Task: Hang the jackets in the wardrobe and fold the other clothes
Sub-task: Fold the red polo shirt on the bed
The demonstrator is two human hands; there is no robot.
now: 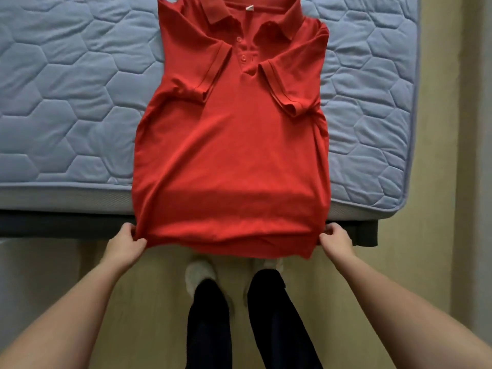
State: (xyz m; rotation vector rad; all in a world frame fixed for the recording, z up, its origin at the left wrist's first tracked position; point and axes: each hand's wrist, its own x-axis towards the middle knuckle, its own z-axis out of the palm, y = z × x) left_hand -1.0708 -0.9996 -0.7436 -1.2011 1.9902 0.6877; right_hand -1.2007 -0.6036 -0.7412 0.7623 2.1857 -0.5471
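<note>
Pinching the hem corners of the red polo shirt (229, 155): left hand (125, 242) at the left corner, right hand (336, 239) at the right, fingers curled on fabric. Shirt lies face-up on the quilted mattress (66, 102), sleeves folded inward, hem overhanging the near edge. Long axis runs straight away from both hands toward the collar (250, 10); judged next fold carries hem up along it.

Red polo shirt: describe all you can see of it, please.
The red polo shirt lies face up on the blue quilted mattress, collar away from the person, hem held past the bed edge. It looks like soft knit cotton, with a button placket and short sleeves folded in over the chest. The left hand and right hand pinch its hem corners.
</note>
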